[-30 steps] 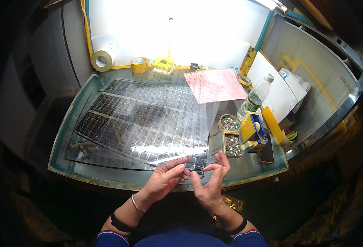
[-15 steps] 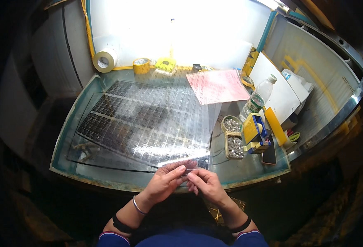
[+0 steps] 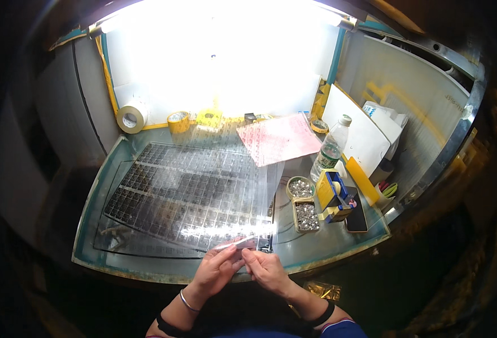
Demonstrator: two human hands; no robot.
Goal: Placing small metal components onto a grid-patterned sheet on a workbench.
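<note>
A clear plastic film (image 3: 264,194) lies over a dark sheet (image 3: 172,191) printed with a grid of small squares, and its near corner lifts at the table's front edge. My left hand (image 3: 217,270) grips this corner between thumb and fingers, with light glaring off the film there. Close beside it, my right hand (image 3: 267,272) pinches at the film's edge, thumb against curled fingers. Whether anything small sits in that right pinch is hidden.
Two small tubs (image 3: 306,217) of shiny metal bits stand right, next to a yellow-and-blue tape dispenser (image 3: 328,191), a plastic bottle (image 3: 331,147) and a phone (image 3: 356,213). Pink sheet (image 3: 279,138), tape rolls (image 3: 131,117) and a bright panel (image 3: 214,67) are behind.
My view has tilted up and turned slightly right, so the table sits lower in it. The fingers of my right hand have curled in tighter; both hands stay at the film's near corner.
</note>
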